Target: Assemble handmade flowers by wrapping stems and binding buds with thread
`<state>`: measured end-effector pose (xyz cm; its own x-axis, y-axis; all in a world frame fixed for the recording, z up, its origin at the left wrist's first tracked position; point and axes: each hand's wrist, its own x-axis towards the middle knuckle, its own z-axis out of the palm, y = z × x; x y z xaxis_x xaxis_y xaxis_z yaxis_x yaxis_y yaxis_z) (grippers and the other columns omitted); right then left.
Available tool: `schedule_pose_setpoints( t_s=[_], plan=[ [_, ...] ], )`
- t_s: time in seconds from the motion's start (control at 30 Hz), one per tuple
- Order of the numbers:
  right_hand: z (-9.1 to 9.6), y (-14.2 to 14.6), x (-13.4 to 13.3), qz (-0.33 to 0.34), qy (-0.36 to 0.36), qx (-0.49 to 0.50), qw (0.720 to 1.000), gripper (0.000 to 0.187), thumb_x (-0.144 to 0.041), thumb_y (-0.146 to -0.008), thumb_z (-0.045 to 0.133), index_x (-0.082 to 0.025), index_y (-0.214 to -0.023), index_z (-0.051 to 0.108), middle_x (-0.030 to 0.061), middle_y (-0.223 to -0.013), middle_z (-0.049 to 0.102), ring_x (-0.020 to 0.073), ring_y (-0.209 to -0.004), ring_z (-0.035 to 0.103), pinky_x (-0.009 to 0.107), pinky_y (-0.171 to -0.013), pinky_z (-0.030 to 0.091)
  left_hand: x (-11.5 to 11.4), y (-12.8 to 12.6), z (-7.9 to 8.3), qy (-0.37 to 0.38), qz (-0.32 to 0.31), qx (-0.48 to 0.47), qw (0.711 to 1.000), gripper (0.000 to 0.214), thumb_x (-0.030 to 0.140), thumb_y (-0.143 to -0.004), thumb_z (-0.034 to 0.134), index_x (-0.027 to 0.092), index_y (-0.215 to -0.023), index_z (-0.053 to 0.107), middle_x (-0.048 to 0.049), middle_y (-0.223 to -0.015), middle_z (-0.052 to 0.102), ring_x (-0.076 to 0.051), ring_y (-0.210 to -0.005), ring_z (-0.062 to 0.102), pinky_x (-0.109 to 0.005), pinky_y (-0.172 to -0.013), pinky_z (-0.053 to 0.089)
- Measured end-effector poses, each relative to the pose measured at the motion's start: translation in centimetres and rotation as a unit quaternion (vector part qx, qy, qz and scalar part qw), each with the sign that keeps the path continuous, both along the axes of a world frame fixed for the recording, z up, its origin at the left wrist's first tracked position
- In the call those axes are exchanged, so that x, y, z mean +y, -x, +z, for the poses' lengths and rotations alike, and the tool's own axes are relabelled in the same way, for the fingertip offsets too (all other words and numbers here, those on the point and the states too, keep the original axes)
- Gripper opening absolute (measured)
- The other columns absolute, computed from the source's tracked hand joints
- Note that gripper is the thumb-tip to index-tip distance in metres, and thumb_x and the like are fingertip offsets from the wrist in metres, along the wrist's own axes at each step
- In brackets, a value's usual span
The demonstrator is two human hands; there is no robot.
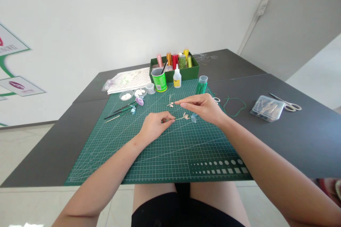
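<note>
My left hand (154, 126) rests on the green cutting mat (160, 149) with its fingers pinched on a thin wire stem (179, 118) that carries a small pale beaded flower (185, 116). My right hand (204, 107) hovers just beyond it, thumb and forefinger pinched together on something too fine to make out. A second small pale beaded piece (170, 104) lies on the mat just left of the right fingertips. A little bluish beaded leaf (193, 117) sits under the right hand.
Behind stand a green can (159, 79), a glue bottle (177, 77), a green bead jar (201, 85) and a green box of thread spools (174, 65). Small dishes (126, 95), a purple flower (139, 101) and sticks lie left. Green wire (234, 104), a clear case (267, 108) and scissors (289, 104) lie right.
</note>
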<state>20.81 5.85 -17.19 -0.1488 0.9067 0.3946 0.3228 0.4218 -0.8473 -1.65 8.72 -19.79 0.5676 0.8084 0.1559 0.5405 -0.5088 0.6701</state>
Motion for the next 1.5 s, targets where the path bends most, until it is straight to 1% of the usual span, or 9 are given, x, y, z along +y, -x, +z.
schedule_pose_setpoints(
  t_s=[0.2,0.43,0.67,0.9,1.07,1.23,1.33,1.4,1.5],
  plan=[
    [-0.4,-0.4,0.5,-0.005,0.006,-0.018,1.0,0.024,-0.037,-0.089,0.067,-0.024,-0.104,0.083,0.006,-0.101,0.081,0.0247,-0.092,0.075,0.035,-0.075,0.06,-0.4,-0.1,0.2,0.031,-0.031,-0.012,0.999,0.011,0.031,-0.087,0.069,0.026,-0.088,0.079,0.0009,-0.09,0.08,-0.021,-0.082,0.074,-0.031,-0.077,0.05],
    [-1.2,-0.8,1.3,-0.001,0.014,0.013,1.0,0.022,-0.037,-0.088,0.069,-0.025,-0.1,0.083,0.0053,-0.106,0.08,0.0257,-0.101,0.075,0.042,-0.091,0.061,-0.9,-0.2,0.8,0.04,-0.037,-0.025,0.998,0.009,0.031,-0.086,0.072,0.025,-0.085,0.078,0.0004,-0.086,0.08,-0.019,-0.076,0.072,-0.03,-0.074,0.05],
    [-1.9,-1.3,1.9,0.002,0.038,0.008,0.999,0.024,-0.037,-0.087,0.069,-0.023,-0.101,0.083,0.0057,-0.106,0.08,0.0252,-0.102,0.075,0.04,-0.092,0.06,-1.1,-0.2,0.9,0.027,-0.04,-0.055,0.997,0.008,0.029,-0.084,0.073,0.023,-0.085,0.078,-0.0003,-0.081,0.078,-0.017,-0.07,0.07,-0.027,-0.068,0.05],
    [-2.6,-1.6,2.5,0.019,0.042,-0.012,0.999,0.027,-0.037,-0.086,0.068,-0.023,-0.104,0.082,0.0053,-0.105,0.08,0.025,-0.1,0.075,0.037,-0.089,0.06,-1.4,-0.2,1.0,0.001,-0.046,-0.105,0.993,0.007,0.028,-0.084,0.074,0.021,-0.085,0.076,0.0002,-0.08,0.078,-0.015,-0.071,0.072,-0.025,-0.069,0.054],
    [-2.7,-1.6,2.7,0.027,0.049,-0.022,0.998,0.027,-0.038,-0.086,0.068,-0.024,-0.105,0.082,0.0055,-0.105,0.08,0.025,-0.099,0.075,0.037,-0.088,0.059,-1.3,-0.1,1.0,0.013,-0.042,-0.121,0.992,0.02,0.031,-0.084,0.075,0.023,-0.103,0.076,-0.0005,-0.089,0.081,-0.017,-0.082,0.076,-0.025,-0.076,0.057],
    [-2.7,-1.4,2.7,0.026,0.069,-0.006,0.997,0.026,-0.037,-0.082,0.071,-0.021,-0.1,0.083,0.0071,-0.098,0.081,0.0221,-0.09,0.072,0.033,-0.077,0.055,-1.2,-0.1,1.2,-0.026,-0.034,-0.112,0.993,0.016,0.034,-0.086,0.073,0.024,-0.094,0.081,-0.0019,-0.089,0.081,-0.015,-0.069,0.072,-0.026,-0.067,0.054],
    [-2.8,-1.5,2.7,0.029,0.12,0.049,0.991,0.03,-0.041,-0.08,0.073,-0.018,-0.096,0.083,0.0048,-0.077,0.076,0.014,-0.065,0.062,0.026,-0.057,0.044,-1.2,-0.2,1.3,0.021,-0.014,-0.144,0.989,0.018,0.035,-0.085,0.074,0.021,-0.093,0.08,-0.0037,-0.084,0.081,-0.018,-0.07,0.073,-0.027,-0.065,0.055],
    [-2.9,-1.8,2.8,0.029,0.171,0.102,0.98,0.036,-0.047,-0.079,0.073,-0.015,-0.094,0.081,-0.0009,-0.057,0.061,0.0081,-0.049,0.044,0.024,-0.046,0.03,-1.2,-0.3,1.3,0.068,0.0,-0.182,0.981,0.019,0.035,-0.082,0.075,0.019,-0.093,0.079,-0.0054,-0.086,0.081,-0.02,-0.076,0.075,-0.029,-0.07,0.057],
    [-3.2,-2.5,3.1,0.02,0.225,0.16,0.961,0.039,-0.051,-0.074,0.077,-0.013,-0.083,0.076,-0.0079,-0.047,0.038,0.0047,-0.044,0.024,0.023,-0.044,0.014,-0.9,-0.4,1.3,0.121,0.016,-0.245,0.962,0.022,0.036,-0.079,0.078,0.018,-0.092,0.077,-0.0073,-0.088,0.081,-0.022,-0.083,0.076,-0.03,-0.075,0.057]
  ],
)
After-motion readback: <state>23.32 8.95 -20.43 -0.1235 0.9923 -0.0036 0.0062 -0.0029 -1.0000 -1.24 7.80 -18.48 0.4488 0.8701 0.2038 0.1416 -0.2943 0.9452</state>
